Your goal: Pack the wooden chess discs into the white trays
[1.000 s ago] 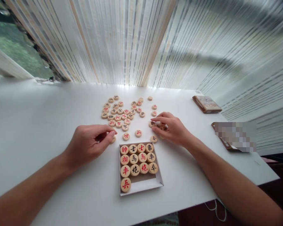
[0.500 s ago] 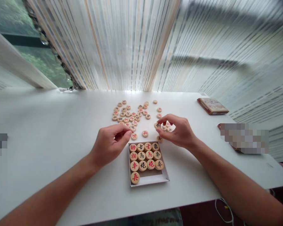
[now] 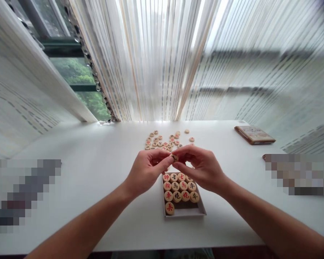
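Note:
Between the fingertips of both hands, just above the far edge of a shallow box, is a round wooden Chinese chess piece (image 3: 174, 158) with a black character. My left hand (image 3: 144, 169) pinches it from the left, and my right hand (image 3: 205, 166) grips it from the right. Below them, the open white box (image 3: 202, 210) holds three rows of pieces with red or black characters. A single red-marked piece (image 3: 170, 208) sits at the left of its front row; the rest of that row shows bare floor. My right hand partly covers the box's far right corner.
Loose chess pieces (image 3: 160, 144) lie scattered on the white table (image 3: 102, 172) behind my hands, some hidden by them. A flat brown-edged box (image 3: 255, 135) rests at the back right. Blurred-out items (image 3: 297, 172) lie at right and left. A striped curtain (image 3: 156, 72) hangs behind the table.
My right hand has brought the black-marked piece leftward from the right side to my left hand, and both now hold it. The view has shifted, so the box appears further right.

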The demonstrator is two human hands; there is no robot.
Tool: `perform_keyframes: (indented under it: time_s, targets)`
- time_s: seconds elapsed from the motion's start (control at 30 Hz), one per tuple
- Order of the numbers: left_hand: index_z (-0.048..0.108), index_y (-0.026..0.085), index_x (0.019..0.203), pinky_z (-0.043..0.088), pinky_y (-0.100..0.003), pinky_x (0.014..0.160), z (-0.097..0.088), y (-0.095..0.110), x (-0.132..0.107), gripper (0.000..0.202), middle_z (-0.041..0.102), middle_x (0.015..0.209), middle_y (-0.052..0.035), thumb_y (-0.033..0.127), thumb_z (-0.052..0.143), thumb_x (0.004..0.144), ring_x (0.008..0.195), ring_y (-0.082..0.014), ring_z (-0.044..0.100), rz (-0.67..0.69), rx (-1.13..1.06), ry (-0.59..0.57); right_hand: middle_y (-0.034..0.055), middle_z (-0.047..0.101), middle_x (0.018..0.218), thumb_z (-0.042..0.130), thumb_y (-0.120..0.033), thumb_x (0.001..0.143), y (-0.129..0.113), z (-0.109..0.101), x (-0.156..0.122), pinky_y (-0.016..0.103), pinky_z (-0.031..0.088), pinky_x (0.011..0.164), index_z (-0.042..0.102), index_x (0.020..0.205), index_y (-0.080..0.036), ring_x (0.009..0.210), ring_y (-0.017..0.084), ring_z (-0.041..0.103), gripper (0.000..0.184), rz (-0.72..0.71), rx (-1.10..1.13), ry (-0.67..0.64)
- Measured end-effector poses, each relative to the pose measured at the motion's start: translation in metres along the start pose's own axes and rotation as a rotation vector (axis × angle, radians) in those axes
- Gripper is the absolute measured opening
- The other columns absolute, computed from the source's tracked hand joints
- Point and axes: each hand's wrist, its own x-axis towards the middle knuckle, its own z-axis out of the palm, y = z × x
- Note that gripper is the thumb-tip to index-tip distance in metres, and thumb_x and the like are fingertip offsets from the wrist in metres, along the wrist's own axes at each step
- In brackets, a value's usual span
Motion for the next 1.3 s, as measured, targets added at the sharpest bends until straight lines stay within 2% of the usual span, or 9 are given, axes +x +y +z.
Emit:
perform_keyframes:
  time_s: [0.07,0.2,0.3,0.5,0.63,0.77,0.97,1.13,1.3]
  targets:
    - [0.086,0.015,0.097,0.057,-0.024,0.061,0.002,-0.005,0.000,0.021,0.081,0.081,-0.0068,0.033,0.088,0.085,0.070,-0.0157,0.071,0.026,0.032,0.024,0.0057,0.082,0.092,0.088,-0.026,0.087,0.005,0.003,-0.005,0.032,0.068,0.074,0.081,0.109,-0.021,0.083,0.019,0.079,0.024,0.060,0.145,0.049]
    - [0.087,0.017,0.102,0.063,-0.027,0.068,0.008,-0.020,-0.002,0.019,0.084,0.091,-0.0095,0.031,0.085,0.089,0.082,-0.0205,0.077,0.051,0.131,0.043,0.0037,0.082,0.085,0.090,-0.025,0.086,0.012,0.003,-0.017,0.027,0.067,0.063,0.084,0.105,-0.023,0.069,0.016,0.077,0.019,0.157,0.265,0.097]
    - [0.088,0.019,0.106,0.064,-0.030,0.072,0.012,-0.027,-0.005,0.018,0.084,0.091,-0.0090,0.030,0.079,0.095,0.082,-0.0207,0.078,0.104,0.203,0.043,0.0046,0.082,0.087,0.091,-0.026,0.085,0.012,0.002,-0.022,0.029,0.068,0.066,0.086,0.100,-0.024,0.072,0.017,0.077,0.016,0.182,0.258,0.132]
    - [0.089,0.025,0.107,0.062,-0.032,0.075,0.012,-0.031,-0.013,0.016,0.084,0.096,-0.0084,0.024,0.079,0.095,0.084,-0.0212,0.075,0.182,0.271,0.063,0.0060,0.080,0.089,0.091,-0.022,0.084,0.006,0.003,-0.025,0.029,0.064,0.063,0.089,0.093,-0.027,0.078,0.019,0.075,0.010,0.173,0.161,0.177]
    - [0.089,0.027,0.108,0.061,-0.032,0.077,0.011,-0.031,-0.017,0.018,0.084,0.099,-0.0081,0.022,0.080,0.094,0.089,-0.0213,0.075,0.124,0.212,0.057,0.0067,0.080,0.090,0.092,-0.022,0.084,0.006,0.004,-0.027,0.031,0.064,0.068,0.089,0.092,-0.029,0.082,0.020,0.075,0.011,0.185,0.132,0.162]
    - [0.090,0.026,0.105,0.061,-0.031,0.073,0.010,-0.030,-0.018,0.018,0.083,0.096,-0.0083,0.020,0.080,0.092,0.087,-0.0214,0.075,0.085,0.155,0.063,0.0069,0.079,0.093,0.090,-0.025,0.086,0.006,0.002,-0.028,0.032,0.065,0.068,0.089,0.094,-0.031,0.084,0.021,0.075,0.010,0.263,0.199,0.129]
    - [0.091,0.025,0.101,0.066,-0.032,0.076,0.009,-0.026,-0.016,0.015,0.086,0.093,-0.0079,0.020,0.081,0.090,0.081,-0.0213,0.076,0.049,0.122,0.071,0.0057,0.081,0.093,0.087,-0.027,0.091,0.010,0.000,-0.027,0.031,0.066,0.073,0.089,0.104,-0.032,0.085,0.020,0.075,0.014,0.338,0.303,0.049]
    - [0.090,0.025,0.104,0.066,-0.024,0.067,0.011,-0.029,-0.015,0.020,0.087,0.089,-0.0062,0.019,0.086,0.086,0.072,-0.0175,0.077,-0.087,-0.131,0.057,0.0053,0.084,0.099,0.088,-0.028,0.091,0.013,-0.001,-0.031,0.030,0.071,0.079,0.087,0.112,-0.030,0.084,0.019,0.081,0.021,0.450,0.421,0.066]
    - [0.089,0.023,0.107,0.063,-0.018,0.059,0.010,-0.031,-0.014,0.029,0.084,0.079,-0.0052,0.019,0.094,0.079,0.061,-0.0126,0.073,-0.162,-0.254,0.070,0.0042,0.085,0.092,0.091,-0.022,0.086,0.013,-0.001,-0.029,0.025,0.071,0.075,0.088,0.111,-0.029,0.079,0.017,0.082,0.026,0.469,0.461,0.071]
